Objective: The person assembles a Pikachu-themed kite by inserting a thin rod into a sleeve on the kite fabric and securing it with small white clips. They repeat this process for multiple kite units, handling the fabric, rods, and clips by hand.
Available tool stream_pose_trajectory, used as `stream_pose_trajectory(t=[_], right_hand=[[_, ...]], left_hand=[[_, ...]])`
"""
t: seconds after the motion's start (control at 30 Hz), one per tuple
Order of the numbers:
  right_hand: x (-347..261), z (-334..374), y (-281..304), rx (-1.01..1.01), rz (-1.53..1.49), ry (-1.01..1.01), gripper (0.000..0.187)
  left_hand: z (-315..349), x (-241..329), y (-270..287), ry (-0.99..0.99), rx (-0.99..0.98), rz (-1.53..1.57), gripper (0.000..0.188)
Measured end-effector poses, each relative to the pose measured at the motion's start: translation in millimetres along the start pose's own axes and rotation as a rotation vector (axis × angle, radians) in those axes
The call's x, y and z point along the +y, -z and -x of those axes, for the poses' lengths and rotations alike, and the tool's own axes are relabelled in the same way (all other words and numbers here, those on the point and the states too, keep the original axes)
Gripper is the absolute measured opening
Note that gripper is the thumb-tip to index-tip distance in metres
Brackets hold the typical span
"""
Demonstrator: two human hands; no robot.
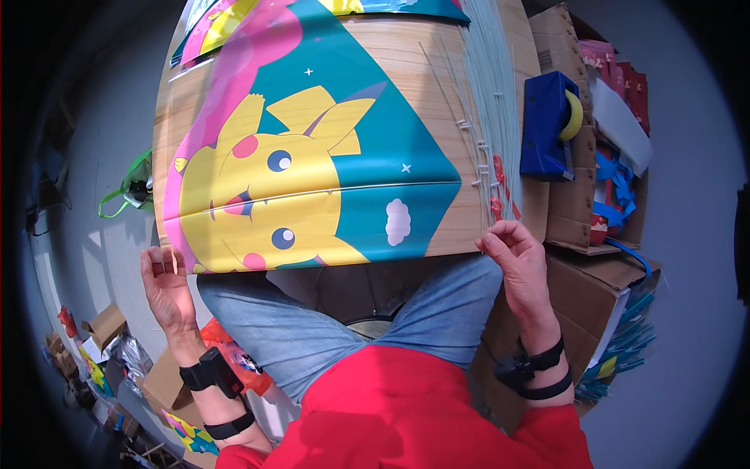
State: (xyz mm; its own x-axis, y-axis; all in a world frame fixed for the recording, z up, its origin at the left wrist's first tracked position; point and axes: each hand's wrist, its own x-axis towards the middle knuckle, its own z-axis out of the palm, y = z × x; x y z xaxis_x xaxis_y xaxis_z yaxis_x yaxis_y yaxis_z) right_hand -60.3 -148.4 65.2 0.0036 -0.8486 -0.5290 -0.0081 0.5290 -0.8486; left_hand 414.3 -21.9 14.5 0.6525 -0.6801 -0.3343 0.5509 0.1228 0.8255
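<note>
A printed plastic sheet point(398, 144) lies across the wooden table in front of me. It shows a yellow cartoon character on teal and pink, and a crease runs across it. At the sheet's lower left corner is my left hand point(168, 293), palm up with fingers curled in; whatever they grip is too small to make out. Beyond its right end, at the table's front edge, my right hand point(517, 266) pinches thumb and forefinger together, on something too thin to tell. Close by that hand lies a bundle of thin pale rods point(492, 94) with small clear fittings and red ties point(500, 184).
More printed sheets point(398, 6) lie at the far table edge. On the right stand a blue tape dispenser point(544, 129) and an open cardboard box point(570, 211) of red packets. A green bag point(137, 184) and several boxes point(105, 324) are on the floor at left.
</note>
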Motion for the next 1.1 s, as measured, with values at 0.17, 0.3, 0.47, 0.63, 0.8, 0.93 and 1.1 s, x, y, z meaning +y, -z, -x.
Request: stream_pose_trajectory(t=[0.17, 0.3, 0.47, 0.63, 0.8, 0.93, 1.1], right_hand=[[6, -21, 5, -0.015, 0.056, -0.133, 0.017], [12, -36, 7, -0.071, -0.089, -0.222, 0.019], [17, -41, 7, -0.032, -0.046, -0.167, 0.015], [25, -48, 2, -0.031, 0.072, -0.082, 0.013], [28, -65, -1, 0.075, 0.182, -0.081, 0.011], [25, -73, 1, 0.08, 0.13, -0.147, 0.011], [22, -87, 0, 0.184, 0.141, -0.032, 0.011]], left_hand=[[-3, 1, 7, 0.075, 0.034, 0.054, 0.015], [-2, 6, 9, 0.081, -0.019, 0.106, 0.015], [-6, 2, 18, -0.195, 0.133, -0.272, 0.018], [-13, -8, 22, -0.14, 0.132, -0.226, 0.022], [-14, -21, 12, -0.068, 0.059, -0.18, 0.023], [-16, -23, -1, -0.031, 0.042, -0.142, 0.022], [-18, -29, -12, -0.021, 0.026, -0.142, 0.023]])
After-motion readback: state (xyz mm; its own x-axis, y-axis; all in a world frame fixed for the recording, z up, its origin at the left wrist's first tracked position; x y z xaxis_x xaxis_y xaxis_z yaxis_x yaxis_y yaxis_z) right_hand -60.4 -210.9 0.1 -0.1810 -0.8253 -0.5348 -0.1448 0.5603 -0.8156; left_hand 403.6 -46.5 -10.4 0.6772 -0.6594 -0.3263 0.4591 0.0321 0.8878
